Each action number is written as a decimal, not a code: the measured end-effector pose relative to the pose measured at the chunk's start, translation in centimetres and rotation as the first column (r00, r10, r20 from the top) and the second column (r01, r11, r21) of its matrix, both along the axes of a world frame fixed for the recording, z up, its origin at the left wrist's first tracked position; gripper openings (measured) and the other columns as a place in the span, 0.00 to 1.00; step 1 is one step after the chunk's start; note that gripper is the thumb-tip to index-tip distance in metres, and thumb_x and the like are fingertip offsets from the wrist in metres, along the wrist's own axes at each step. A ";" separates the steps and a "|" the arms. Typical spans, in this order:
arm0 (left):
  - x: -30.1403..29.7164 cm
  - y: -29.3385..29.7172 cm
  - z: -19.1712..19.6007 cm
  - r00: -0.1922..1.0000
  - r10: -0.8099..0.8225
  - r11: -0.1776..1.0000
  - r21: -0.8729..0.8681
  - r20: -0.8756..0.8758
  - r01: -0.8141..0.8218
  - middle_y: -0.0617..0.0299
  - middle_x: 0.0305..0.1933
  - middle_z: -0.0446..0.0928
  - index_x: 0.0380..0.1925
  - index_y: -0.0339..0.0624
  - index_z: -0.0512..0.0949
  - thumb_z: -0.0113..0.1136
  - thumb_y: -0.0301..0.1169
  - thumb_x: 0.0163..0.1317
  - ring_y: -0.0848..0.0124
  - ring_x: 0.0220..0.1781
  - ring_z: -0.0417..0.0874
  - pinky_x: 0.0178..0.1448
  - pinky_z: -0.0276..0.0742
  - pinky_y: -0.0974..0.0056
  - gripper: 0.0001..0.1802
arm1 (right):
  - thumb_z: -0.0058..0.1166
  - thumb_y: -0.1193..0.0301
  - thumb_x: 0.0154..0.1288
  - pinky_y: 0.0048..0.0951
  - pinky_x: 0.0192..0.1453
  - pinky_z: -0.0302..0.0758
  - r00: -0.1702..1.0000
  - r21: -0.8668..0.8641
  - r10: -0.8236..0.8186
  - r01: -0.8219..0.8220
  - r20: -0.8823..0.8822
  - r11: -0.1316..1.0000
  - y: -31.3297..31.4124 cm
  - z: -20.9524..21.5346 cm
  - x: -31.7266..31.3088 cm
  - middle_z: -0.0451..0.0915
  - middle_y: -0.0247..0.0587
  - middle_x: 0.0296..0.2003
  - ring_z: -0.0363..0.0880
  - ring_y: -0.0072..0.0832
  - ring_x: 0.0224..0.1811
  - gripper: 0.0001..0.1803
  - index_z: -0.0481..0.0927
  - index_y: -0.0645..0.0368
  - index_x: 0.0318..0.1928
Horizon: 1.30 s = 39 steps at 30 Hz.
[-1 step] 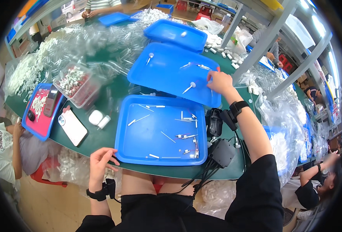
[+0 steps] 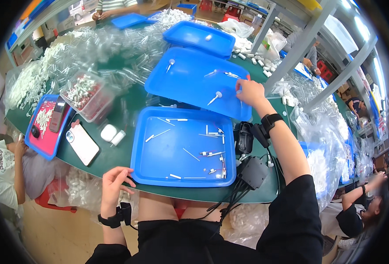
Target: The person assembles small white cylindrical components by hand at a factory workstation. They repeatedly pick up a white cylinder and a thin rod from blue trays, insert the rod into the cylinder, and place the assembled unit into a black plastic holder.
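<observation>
- The green counter (image 2: 110, 163) carries everything; the pile of clear tubes (image 2: 93, 55) at its far left is partly blurred.
- The middle tray (image 2: 181, 83), blue, lies beyond the near tray (image 2: 168, 158), also blue; where their edges meet, I cannot tell which overlaps.
- The right hand (image 2: 250, 93) is over the middle tray's right edge and hides part of it. Its fingers are bent in a narrow shape; whether they pinch anything cannot be told.
- The left hand (image 2: 117, 182) is loosely parted, with nothing visible in it, by the near tray's lower left corner; contact is unclear.
- The round-headed stick (image 2: 218, 94) lies in the middle tray, left of the right hand, much the nearer one. Its long axis slants, head toward that hand, tip toward the near tray.
- Small parts (image 2: 212, 154) in the near tray are too tiny to make out.
</observation>
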<state>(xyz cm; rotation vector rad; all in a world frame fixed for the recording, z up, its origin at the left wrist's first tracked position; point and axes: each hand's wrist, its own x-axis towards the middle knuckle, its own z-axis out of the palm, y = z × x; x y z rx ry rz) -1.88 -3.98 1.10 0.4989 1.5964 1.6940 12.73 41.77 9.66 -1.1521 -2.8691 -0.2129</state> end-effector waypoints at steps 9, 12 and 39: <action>2.2 0.7 4.4 0.897 0.136 0.971 -0.123 -0.420 -0.204 0.53 0.41 0.76 0.52 0.35 0.67 0.57 0.25 0.58 0.74 0.34 0.78 0.34 0.78 0.71 0.21 | 0.55 0.70 0.55 0.23 0.32 0.70 0.776 -0.261 0.096 -0.323 -0.624 0.910 -7.4 6.8 1.9 0.79 0.34 0.27 0.74 0.20 0.26 0.11 0.75 0.55 0.40; 3.2 0.8 5.7 0.852 0.194 0.978 0.027 -0.487 -0.207 0.54 0.45 0.75 0.52 0.35 0.71 0.58 0.23 0.57 0.75 0.38 0.76 0.43 0.75 0.70 0.21 | 0.54 0.72 0.57 0.18 0.32 0.69 0.727 -0.401 0.258 -0.598 -0.637 0.694 -15.2 7.9 1.1 0.77 0.32 0.27 0.72 0.16 0.27 0.08 0.77 0.59 0.38; 0.0 -1.6 1.6 0.929 0.302 0.865 0.348 0.214 -0.362 0.50 0.47 0.75 0.48 0.32 0.72 0.52 0.24 0.64 0.70 0.36 0.78 0.42 0.77 0.67 0.13 | 0.41 0.80 0.52 0.41 0.54 0.70 0.852 -0.213 0.434 -0.500 -0.293 0.839 -9.9 -2.0 -9.1 0.77 0.55 0.43 0.75 0.48 0.47 0.20 0.75 0.65 0.47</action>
